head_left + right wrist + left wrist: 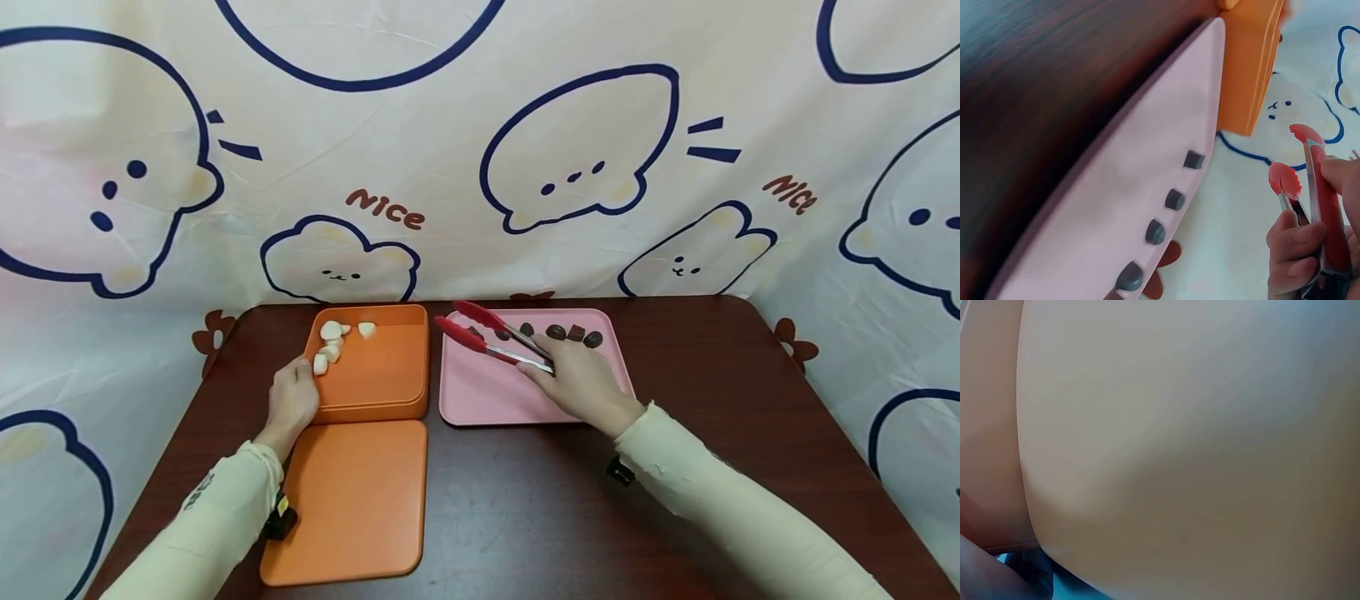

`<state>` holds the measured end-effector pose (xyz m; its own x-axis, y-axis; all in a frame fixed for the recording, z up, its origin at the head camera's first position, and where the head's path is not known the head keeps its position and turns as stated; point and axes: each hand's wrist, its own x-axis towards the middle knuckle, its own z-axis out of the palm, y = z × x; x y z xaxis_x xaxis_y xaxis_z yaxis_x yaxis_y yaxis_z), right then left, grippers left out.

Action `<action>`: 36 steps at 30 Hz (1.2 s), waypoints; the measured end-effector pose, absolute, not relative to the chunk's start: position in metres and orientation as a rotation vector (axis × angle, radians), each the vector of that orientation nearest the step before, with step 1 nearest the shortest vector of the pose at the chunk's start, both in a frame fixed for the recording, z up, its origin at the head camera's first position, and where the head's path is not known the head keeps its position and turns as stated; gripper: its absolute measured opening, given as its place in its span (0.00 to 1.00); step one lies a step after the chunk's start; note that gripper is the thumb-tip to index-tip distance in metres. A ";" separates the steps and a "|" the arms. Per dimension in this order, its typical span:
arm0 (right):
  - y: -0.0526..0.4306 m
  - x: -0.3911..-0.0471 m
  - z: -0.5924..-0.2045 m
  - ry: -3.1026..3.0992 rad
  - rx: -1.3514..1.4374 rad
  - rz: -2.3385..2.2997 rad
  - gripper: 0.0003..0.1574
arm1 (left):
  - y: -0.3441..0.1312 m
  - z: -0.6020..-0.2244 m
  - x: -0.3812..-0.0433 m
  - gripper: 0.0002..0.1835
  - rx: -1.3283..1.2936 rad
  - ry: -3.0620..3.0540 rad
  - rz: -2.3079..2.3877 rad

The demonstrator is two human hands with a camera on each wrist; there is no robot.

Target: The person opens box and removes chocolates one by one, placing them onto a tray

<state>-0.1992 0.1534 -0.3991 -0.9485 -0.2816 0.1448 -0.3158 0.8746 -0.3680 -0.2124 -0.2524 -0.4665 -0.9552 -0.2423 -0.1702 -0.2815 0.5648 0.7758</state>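
My left hand grips the left wall of an open orange box. Inside, along its left and far sides, lie several small white pieces. In the left wrist view only a bit of that hand shows at the lower left, beside the box wall. My right hand holds metal tongs with red tips over a pink tray. The tong tips stand apart and point left, with nothing between them. Along the tray's far edge sits a row of dark chocolate-like pieces, partly hidden by the tongs.
A flat orange lid lies on the dark wooden table, in front of the box. The tray is just right of the box, a narrow gap between them. A pale cloth with cartoon drawings hangs behind the table.
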 end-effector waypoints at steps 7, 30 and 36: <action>0.129 -0.203 -0.393 -2.924 0.525 0.567 0.32 | -0.253 -0.466 -0.211 0.32 -0.456 2.735 1.377; 0.033 -0.230 -0.400 -3.127 0.566 0.541 0.24 | -0.253 -0.467 -0.214 0.32 -0.438 2.735 1.375; 0.008 -0.240 -0.401 -3.160 0.533 0.367 0.24 | -0.252 -0.466 -0.213 0.32 -0.471 2.743 1.366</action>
<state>-0.2401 0.0083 -0.4014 -0.9421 -0.3325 -0.0444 -0.3135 0.9198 -0.2361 -0.2135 -0.2518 -0.4658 -0.9531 -0.2503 -0.1700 -0.2865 0.5657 0.7732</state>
